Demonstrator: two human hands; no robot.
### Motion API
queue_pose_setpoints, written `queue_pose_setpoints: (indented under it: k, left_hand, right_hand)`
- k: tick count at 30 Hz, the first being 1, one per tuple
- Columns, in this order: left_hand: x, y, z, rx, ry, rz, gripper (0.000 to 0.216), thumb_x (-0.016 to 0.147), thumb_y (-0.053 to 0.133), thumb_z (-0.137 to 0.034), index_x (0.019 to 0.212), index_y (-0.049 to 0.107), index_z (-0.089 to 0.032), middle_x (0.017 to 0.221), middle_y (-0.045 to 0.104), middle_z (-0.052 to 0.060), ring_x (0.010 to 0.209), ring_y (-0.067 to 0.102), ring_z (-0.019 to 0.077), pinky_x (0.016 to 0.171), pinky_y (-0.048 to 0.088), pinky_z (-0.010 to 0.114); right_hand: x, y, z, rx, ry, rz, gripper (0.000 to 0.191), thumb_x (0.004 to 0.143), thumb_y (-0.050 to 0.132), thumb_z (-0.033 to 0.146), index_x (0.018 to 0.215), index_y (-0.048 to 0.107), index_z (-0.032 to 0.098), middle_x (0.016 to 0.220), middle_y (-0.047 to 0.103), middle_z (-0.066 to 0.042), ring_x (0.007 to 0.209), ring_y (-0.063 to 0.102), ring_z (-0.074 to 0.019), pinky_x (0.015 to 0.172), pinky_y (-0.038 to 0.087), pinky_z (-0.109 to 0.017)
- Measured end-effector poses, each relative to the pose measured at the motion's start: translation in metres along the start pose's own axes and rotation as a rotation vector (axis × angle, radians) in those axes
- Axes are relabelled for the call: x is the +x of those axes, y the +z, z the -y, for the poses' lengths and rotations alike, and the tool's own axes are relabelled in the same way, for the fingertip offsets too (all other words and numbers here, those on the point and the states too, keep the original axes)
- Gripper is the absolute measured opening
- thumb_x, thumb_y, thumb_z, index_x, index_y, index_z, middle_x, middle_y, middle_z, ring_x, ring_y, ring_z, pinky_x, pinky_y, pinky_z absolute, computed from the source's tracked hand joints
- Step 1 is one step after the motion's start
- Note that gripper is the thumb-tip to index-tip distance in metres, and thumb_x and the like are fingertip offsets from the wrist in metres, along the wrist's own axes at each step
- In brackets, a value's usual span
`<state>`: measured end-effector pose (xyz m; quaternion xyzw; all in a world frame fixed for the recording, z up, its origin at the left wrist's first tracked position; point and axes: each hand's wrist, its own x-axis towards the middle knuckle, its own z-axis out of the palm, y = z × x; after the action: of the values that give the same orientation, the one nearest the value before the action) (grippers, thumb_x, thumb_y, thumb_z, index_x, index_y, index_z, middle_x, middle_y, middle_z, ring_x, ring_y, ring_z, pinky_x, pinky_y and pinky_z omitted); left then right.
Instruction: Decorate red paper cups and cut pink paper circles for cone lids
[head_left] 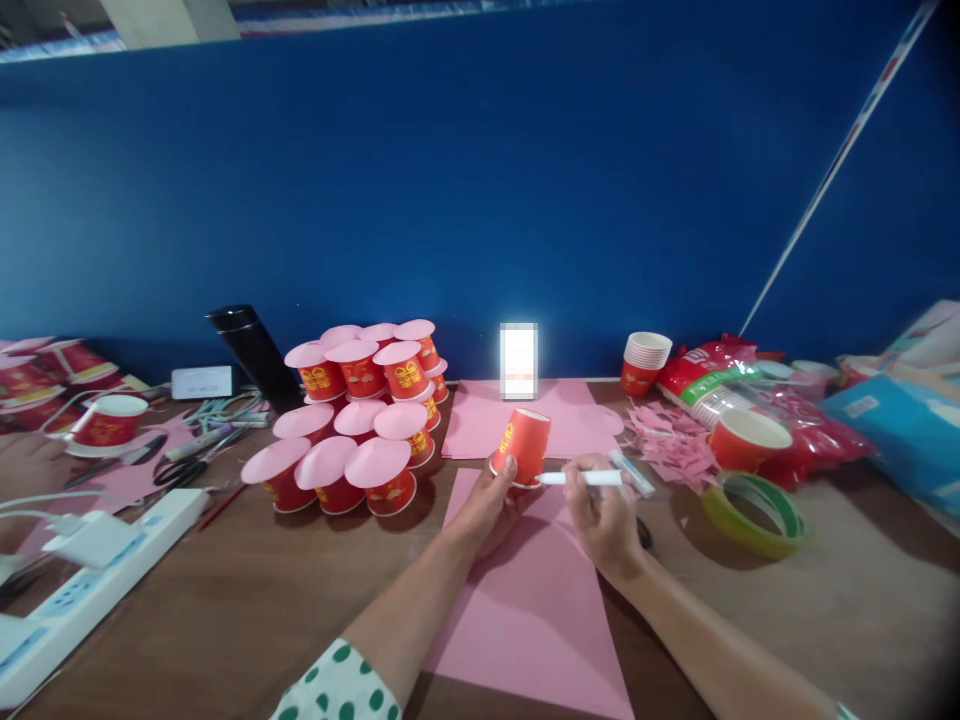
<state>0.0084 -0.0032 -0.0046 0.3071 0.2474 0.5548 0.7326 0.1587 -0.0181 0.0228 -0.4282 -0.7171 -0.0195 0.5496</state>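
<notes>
My left hand (487,505) is closed round a red paper cup (523,443), which is held tilted above a pink paper sheet (536,610) on the brown table. My right hand (604,510) grips a white pen (581,478), whose tip points at the cup's rim. A second pink sheet (480,420) lies behind the cup.
A pile of upturned red cups with pink paper discs (356,425) stands at the left. Scissors (180,468), a black flask (255,355) and a white power strip (90,580) lie further left. A tape roll (756,510), an upright red cup (748,438), pink scraps (675,445) and a cup stack (643,362) sit right.
</notes>
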Motion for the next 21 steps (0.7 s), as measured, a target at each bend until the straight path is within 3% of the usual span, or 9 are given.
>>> queue_pose_setpoints:
  k: [9, 14, 21]
  left_hand:
    - [-0.0002, 0.0011, -0.0019, 0.005, 0.006, -0.001, 0.039, 0.081, 0.061, -0.044, 0.113, 0.057, -0.02, 0.114, 0.062, 0.009, 0.105, 0.058, 0.0209, 0.092, 0.048, 0.036]
    - [-0.0016, 0.004, -0.0032, -0.003, 0.012, -0.003, 0.044, 0.081, 0.061, -0.043, 0.12, 0.052, -0.024, 0.111, 0.062, 0.007, 0.101, 0.06, 0.019, 0.093, 0.048, 0.038]
    - [-0.0021, 0.0048, -0.0032, -0.001, -0.002, 0.015, 0.036, 0.082, 0.061, -0.041, 0.112, 0.057, -0.021, 0.113, 0.062, 0.009, 0.108, 0.057, 0.0208, 0.095, 0.046, 0.037]
  right_hand:
    - [-0.0016, 0.0007, -0.0022, 0.014, 0.033, 0.096, 0.02, 0.093, 0.041, 0.022, 0.076, 0.05, 0.02, 0.062, 0.054, 0.001, 0.054, 0.049, -0.0124, 0.056, 0.04, -0.026]
    - [-0.0025, 0.0021, -0.0019, 0.001, -0.003, 0.071, 0.02, 0.093, 0.041, 0.021, 0.075, 0.05, 0.02, 0.065, 0.057, -0.001, 0.057, 0.051, -0.0131, 0.058, 0.04, -0.027]
    - [-0.0019, 0.0019, -0.0011, -0.001, -0.01, 0.042, 0.02, 0.093, 0.041, 0.021, 0.076, 0.05, 0.02, 0.065, 0.058, -0.002, 0.056, 0.052, -0.0139, 0.058, 0.041, -0.028]
